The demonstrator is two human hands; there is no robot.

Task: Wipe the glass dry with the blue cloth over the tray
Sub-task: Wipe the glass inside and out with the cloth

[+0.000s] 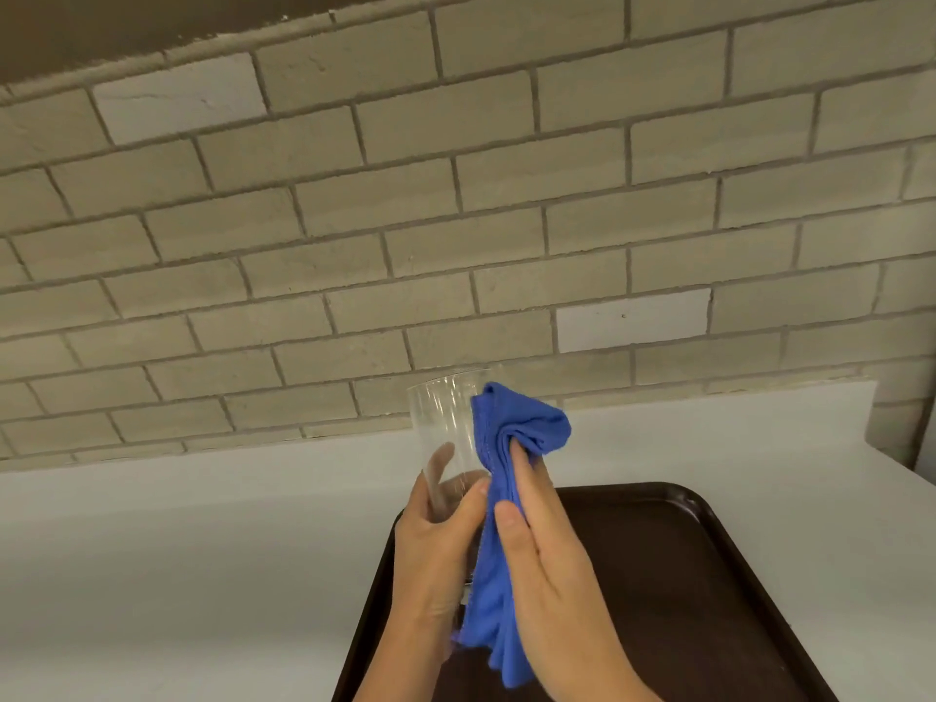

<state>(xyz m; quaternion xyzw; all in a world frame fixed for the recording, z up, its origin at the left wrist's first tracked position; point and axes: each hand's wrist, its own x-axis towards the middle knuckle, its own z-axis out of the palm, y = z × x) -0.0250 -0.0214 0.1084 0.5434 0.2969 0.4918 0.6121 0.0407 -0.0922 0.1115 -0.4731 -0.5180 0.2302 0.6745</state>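
Left hand (435,544) grip closed around the base of the upright glass (445,438); right hand (547,549) grip pinches the blue cloth (506,448) against its side. Below lies the brown tray (684,575) on the white tabletop (202,549).

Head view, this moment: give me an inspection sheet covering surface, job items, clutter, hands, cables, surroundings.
Surface: white countertop carrying a dark brown rectangular plastic tray.
Job's things: clear drinking glass held upright above the tray's left edge; blue microfibre cloth pressed against the glass's right side, its tail hanging down over the tray.
Clutter: nothing seen.
Hands: left hand wraps the lower part of the glass; right hand grips the cloth, fingertips tucked into its bunched top.
Cables: nothing seen.
Surroundings: beige brick-pattern tiled wall behind the countertop, with two paler tiles.
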